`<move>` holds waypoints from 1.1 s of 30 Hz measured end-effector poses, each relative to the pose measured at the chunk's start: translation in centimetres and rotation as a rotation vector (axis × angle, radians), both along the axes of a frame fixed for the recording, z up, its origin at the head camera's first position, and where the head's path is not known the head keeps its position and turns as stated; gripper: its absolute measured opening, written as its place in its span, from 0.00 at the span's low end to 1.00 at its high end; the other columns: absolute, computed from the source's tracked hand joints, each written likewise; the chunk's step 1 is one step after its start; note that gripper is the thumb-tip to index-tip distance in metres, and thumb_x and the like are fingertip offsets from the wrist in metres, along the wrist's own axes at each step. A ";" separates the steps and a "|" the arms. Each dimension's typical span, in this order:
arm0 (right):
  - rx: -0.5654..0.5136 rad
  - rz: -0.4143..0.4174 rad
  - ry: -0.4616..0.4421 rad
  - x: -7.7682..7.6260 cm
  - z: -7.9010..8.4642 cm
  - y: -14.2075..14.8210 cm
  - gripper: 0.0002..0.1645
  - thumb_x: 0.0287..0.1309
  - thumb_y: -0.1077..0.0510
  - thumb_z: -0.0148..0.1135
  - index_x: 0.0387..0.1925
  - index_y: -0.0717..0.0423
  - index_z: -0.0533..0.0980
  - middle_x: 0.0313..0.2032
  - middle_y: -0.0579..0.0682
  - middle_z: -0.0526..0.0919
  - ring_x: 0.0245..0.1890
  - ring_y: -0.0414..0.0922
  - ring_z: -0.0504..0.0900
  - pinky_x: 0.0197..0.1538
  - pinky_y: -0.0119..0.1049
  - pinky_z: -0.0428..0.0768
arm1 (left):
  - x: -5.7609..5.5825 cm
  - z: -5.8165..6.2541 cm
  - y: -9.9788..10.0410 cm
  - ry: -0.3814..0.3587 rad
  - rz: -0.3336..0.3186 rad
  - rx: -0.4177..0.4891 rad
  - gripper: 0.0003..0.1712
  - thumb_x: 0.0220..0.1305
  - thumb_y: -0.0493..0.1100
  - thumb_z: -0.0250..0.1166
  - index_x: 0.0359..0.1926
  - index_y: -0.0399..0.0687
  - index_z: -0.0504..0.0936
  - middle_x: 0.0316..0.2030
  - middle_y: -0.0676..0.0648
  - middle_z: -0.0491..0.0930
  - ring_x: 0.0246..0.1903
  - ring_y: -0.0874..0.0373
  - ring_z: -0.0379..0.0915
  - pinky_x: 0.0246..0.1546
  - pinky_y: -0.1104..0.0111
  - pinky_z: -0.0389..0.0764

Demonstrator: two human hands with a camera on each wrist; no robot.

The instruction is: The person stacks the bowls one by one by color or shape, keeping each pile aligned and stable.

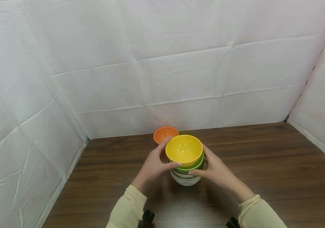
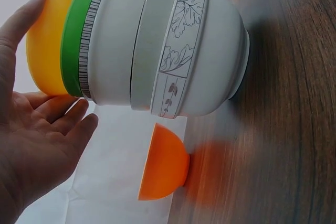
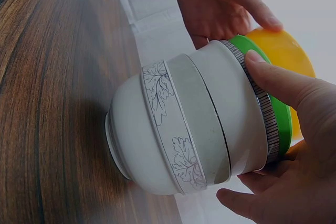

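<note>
Several bowls stand nested in one upright stack on the table. On top is a yellow bowl (image 1: 184,150), with a green bowl (image 2: 72,40) just under it. Below them come a white bowl with a striped rim (image 2: 113,40), a pale grey-green one (image 2: 152,51), and a white bowl with a leaf-pattern band (image 2: 220,51) at the bottom. My left hand (image 1: 155,164) holds the yellow bowl, thumb in front and fingers behind. My right hand (image 1: 216,167) grips the stack around the green bowl and the striped rim, its thumb on that rim.
A small orange bowl (image 1: 163,135) stands upright on the brown wooden table (image 1: 117,158), behind the stack and a little left, near the back edge. White sheeting (image 1: 179,79) hangs behind the table and along both sides.
</note>
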State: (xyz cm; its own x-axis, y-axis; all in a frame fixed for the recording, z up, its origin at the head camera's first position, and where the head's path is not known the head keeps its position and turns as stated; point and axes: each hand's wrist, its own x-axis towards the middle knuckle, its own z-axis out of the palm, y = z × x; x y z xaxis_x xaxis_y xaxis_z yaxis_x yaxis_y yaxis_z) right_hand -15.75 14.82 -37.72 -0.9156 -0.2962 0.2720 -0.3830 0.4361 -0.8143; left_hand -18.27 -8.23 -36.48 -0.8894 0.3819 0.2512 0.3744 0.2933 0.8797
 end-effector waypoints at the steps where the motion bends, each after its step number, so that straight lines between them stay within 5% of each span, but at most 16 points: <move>1: -0.003 0.001 -0.002 0.0 0.0 0.0 0.63 0.40 0.47 0.77 0.72 0.54 0.51 0.68 0.58 0.63 0.65 0.56 0.65 0.65 0.65 0.64 | 0.0 0.0 0.0 0.000 0.001 -0.007 0.52 0.48 0.49 0.75 0.72 0.56 0.58 0.65 0.50 0.68 0.58 0.53 0.68 0.62 0.47 0.72; 33: 0.024 -0.016 0.024 0.0 -0.3 -0.1 0.64 0.42 0.48 0.76 0.73 0.63 0.47 0.70 0.66 0.57 0.66 0.62 0.62 0.63 0.67 0.66 | 0.0 -0.6 0.0 -0.006 -0.011 -0.078 0.54 0.47 0.54 0.74 0.72 0.63 0.55 0.66 0.51 0.68 0.60 0.53 0.67 0.63 0.43 0.68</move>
